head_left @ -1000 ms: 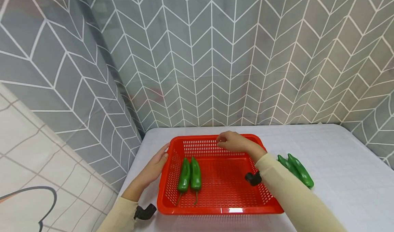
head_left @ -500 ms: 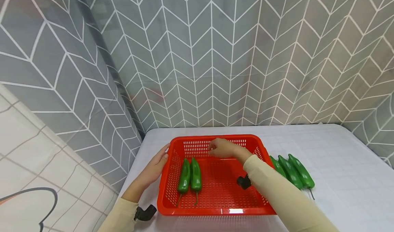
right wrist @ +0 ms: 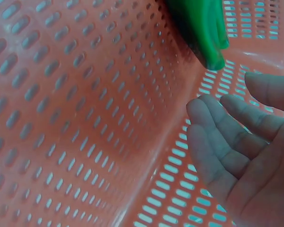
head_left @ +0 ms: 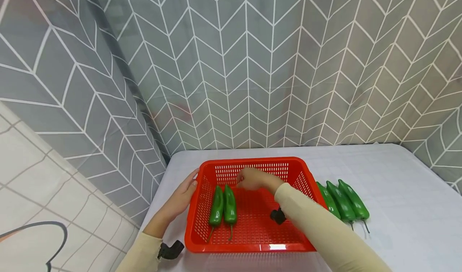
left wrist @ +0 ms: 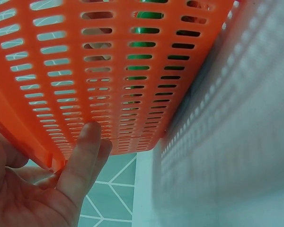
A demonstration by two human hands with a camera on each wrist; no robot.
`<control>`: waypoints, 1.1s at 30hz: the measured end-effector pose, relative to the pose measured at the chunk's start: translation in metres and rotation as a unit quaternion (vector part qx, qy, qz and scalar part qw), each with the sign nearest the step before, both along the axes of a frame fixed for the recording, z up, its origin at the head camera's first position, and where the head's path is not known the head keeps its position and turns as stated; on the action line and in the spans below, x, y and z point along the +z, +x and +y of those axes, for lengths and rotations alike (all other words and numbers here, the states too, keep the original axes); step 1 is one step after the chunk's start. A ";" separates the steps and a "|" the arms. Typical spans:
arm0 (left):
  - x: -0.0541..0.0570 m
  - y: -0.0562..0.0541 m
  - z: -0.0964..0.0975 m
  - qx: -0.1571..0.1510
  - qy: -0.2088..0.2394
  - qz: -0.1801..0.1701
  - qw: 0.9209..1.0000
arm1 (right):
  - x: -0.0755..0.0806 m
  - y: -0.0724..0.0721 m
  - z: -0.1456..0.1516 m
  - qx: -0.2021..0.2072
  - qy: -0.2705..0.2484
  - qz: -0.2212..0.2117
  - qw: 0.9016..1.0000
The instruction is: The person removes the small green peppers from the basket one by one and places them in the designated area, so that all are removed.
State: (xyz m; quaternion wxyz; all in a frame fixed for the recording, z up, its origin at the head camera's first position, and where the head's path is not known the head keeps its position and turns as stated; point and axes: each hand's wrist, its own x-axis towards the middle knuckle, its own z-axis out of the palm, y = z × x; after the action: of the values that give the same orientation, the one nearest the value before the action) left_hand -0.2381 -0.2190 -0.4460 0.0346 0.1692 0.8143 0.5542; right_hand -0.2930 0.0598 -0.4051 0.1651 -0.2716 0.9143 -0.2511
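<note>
Two green chili peppers (head_left: 229, 206) lie side by side in the left part of a red perforated plastic basket (head_left: 249, 246), stems toward the near side. My left hand (head_left: 183, 193) holds the basket's left rim near the far corner; in the left wrist view, fingers (left wrist: 80, 163) lie against the outer wall with the thumb at the rim. My right hand (head_left: 254, 179) hangs inside the basket, just right of the peppers' tips. The right wrist view shows its fingers (right wrist: 213, 156) loosely bent and holding nothing, with the peppers (right wrist: 199, 33) ahead of them.
Three more green chili peppers (head_left: 341, 201) lie on the white table (head_left: 408, 191) right of the basket; my right sleeve (head_left: 321, 220) partly covers the nearest one. A grey patterned curtain (head_left: 249, 83) hangs behind the table. Black wrist cameras (head_left: 170, 249) sit at both cuffs.
My right hand has moved left and slightly down, from the far rim toward the peppers in the basket. The sleeve has uncovered more of the peppers on the table. The left hand stays put.
</note>
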 end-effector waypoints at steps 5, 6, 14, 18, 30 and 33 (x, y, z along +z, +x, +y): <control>-0.001 -0.002 0.002 0.000 0.005 -0.003 1.000 | -0.005 0.000 -0.006 -0.002 0.004 -0.011 1.000; -0.001 -0.002 0.002 -0.001 0.004 -0.004 1.000 | -0.006 0.000 -0.008 -0.001 0.007 -0.012 1.000; -0.002 -0.002 0.003 -0.001 0.008 -0.004 1.000 | -0.013 0.003 -0.019 0.016 -0.004 -0.026 1.000; 0.000 -0.001 0.001 -0.003 0.008 -0.004 1.000 | -0.015 0.004 -0.025 0.012 -0.001 -0.029 0.999; 0.000 -0.002 -0.001 -0.009 0.014 -0.004 1.000 | -0.015 0.007 -0.035 -0.016 -0.006 -0.039 0.999; -0.001 -0.002 0.000 -0.009 0.013 -0.005 1.000 | -0.016 0.007 -0.035 -0.024 -0.010 -0.047 0.999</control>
State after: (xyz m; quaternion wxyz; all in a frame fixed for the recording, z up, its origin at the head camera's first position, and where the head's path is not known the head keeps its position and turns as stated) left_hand -0.2400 -0.2186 -0.4465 0.0411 0.1739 0.8052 0.5655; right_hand -0.2857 0.0249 -0.4211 0.1990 -0.2393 0.9092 -0.2767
